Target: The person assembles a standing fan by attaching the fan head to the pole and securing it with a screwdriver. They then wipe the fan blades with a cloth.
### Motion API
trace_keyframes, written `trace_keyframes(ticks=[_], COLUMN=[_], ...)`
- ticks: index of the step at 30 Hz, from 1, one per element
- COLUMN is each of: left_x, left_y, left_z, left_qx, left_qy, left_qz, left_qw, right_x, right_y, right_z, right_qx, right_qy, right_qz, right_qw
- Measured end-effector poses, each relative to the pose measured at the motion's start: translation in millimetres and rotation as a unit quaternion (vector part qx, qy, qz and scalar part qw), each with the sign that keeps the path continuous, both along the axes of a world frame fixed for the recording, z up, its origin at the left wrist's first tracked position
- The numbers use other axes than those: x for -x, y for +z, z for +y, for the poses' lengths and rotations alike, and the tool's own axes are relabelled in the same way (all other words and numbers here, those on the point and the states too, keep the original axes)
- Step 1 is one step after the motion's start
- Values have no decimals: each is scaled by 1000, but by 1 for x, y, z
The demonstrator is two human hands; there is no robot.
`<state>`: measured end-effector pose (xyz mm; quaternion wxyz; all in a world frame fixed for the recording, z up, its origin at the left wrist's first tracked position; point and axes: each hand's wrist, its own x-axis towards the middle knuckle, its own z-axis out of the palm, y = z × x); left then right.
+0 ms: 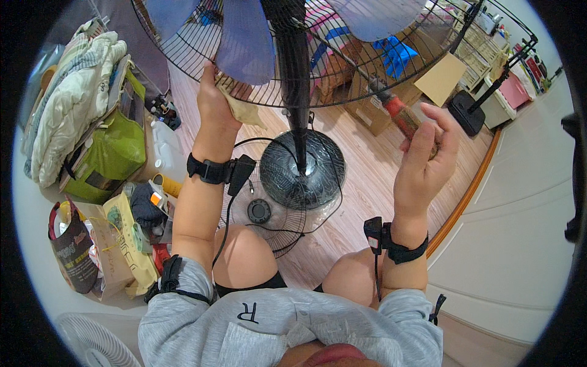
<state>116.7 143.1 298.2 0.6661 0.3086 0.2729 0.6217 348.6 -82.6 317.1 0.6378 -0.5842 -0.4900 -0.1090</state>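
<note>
A standing fan with a black wire guard [318, 105] and bluish translucent blades [244, 49] stands before me, on a dark pole and a round base [330, 165]. My left hand [215, 101] is at the guard's lower left rim, closed on a pale yellow cloth [244, 111]; some of its fingers are hidden behind the cloth and blade. In my right hand [428, 147] is a screwdriver [400, 113] with a red and dark handle. Its long shaft slants up left across the guard toward the fan's middle; where the tip meets cannot be made out.
A detached wire guard [287, 223] lies on the floor by the base, with a black cable around it. At left are a green bag [113, 156] with bedding, a white jug [166, 147] and paper bags [113, 244]. Cardboard boxes [370, 110] and a black stand [468, 113] are at right.
</note>
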Motion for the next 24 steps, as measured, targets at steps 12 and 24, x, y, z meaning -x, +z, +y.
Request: trace_keyframes(ticks=[12, 24], left_x=[-1, 0], left_y=[2, -1], left_z=[-4, -3], left_qx=[-23, -33], left_qy=[7, -5], left_qz=[14, 18], left_qw=[1000, 999], right_x=[3, 1], right_y=[1, 5], right_z=[-2, -5], right_qx=[-48, -34], right_qy=[154, 96], right_qz=[140, 124], right_qw=[977, 987])
